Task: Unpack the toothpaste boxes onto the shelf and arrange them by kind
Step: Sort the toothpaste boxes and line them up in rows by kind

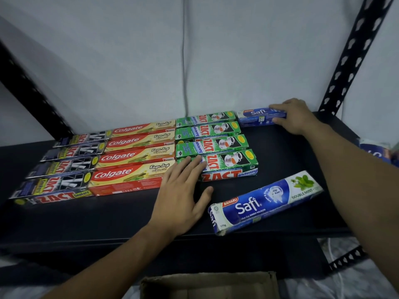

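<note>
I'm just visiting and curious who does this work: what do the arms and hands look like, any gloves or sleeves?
They belong to a person, not a machine. The left hand and right hand are both bare: no gloves, rings or bracelets show. The left forearm and right forearm are bare too, with no sleeve, watch or cable in view.

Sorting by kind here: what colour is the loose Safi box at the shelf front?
Front Safi box: blue and white, green leaves at one end; head view.
</note>
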